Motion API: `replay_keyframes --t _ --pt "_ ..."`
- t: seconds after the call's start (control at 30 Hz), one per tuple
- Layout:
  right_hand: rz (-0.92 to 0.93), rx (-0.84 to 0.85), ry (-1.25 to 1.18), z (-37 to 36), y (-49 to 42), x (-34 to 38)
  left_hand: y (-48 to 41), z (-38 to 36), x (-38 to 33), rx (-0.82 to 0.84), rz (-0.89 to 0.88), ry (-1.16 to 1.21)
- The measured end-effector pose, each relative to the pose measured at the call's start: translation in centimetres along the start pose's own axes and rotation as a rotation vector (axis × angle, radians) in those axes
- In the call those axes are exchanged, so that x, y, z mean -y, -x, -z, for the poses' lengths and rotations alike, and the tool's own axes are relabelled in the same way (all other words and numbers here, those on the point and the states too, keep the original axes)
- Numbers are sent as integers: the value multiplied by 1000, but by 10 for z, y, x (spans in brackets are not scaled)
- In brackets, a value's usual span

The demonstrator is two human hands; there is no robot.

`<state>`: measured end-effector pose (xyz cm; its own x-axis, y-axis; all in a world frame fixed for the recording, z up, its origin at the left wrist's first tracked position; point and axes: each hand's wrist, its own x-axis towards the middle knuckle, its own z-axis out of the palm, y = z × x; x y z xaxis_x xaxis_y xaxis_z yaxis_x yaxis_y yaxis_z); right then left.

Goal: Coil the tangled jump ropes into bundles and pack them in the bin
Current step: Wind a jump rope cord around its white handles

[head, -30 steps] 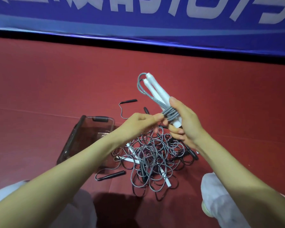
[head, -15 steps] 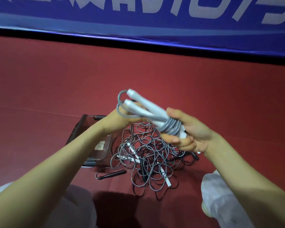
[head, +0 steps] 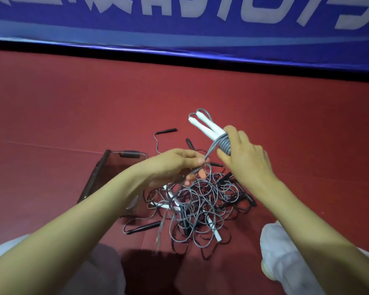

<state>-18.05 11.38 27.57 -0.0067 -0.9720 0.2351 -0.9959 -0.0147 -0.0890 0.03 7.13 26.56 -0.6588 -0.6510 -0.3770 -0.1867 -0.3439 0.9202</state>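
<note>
Gripped one bundle [head: 223, 143] in right hand [head: 248, 160], fingers [head: 233, 135] curled round wraps, pinched its tail [head: 209, 153] in left hand [head: 175, 165]; tangled pile [head: 200, 206] left to coil, nothing seen in bin [head: 107, 165].

**Tally of hands, ropes and bin**

Two hands: left hand [head: 170, 165] and right hand [head: 247, 158]. One coiled bundle [head: 223, 143] with two white handles [head: 207, 126]. One clear bin [head: 93, 177]. One tangled pile [head: 200, 201], its ropes uncountable. At least three black handles [head: 168, 130].

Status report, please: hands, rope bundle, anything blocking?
Right hand grips white-handled grey jump-rope bundle. Left hand pinches its loose tail. Tangled grey and black ropes lie beside dark transparent bin.
</note>
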Motion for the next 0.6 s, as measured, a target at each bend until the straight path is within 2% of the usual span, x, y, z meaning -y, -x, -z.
replay_keyframes --t 0.07,0.17,0.23,0.4,0.47,0.6 --pt "22 -62 -25 1 1 -1 -1 3 0 25 15 9" --pt "28 -124 -101 0 1 -4 -1 8 -2 -113 -26 66" --pt "27 -131 -118 -2 1 -3 0 8 -1 -191 -100 47" --pt "-16 -130 -101 -6 -4 -6 1 -6 -1 -236 -351 78" --pt "-35 -103 -100 -6 -5 -6 0 -9 -2 -215 -336 116" --pt "-22 -76 -267 -6 -2 -3 -1 -5 3 -177 -144 54"
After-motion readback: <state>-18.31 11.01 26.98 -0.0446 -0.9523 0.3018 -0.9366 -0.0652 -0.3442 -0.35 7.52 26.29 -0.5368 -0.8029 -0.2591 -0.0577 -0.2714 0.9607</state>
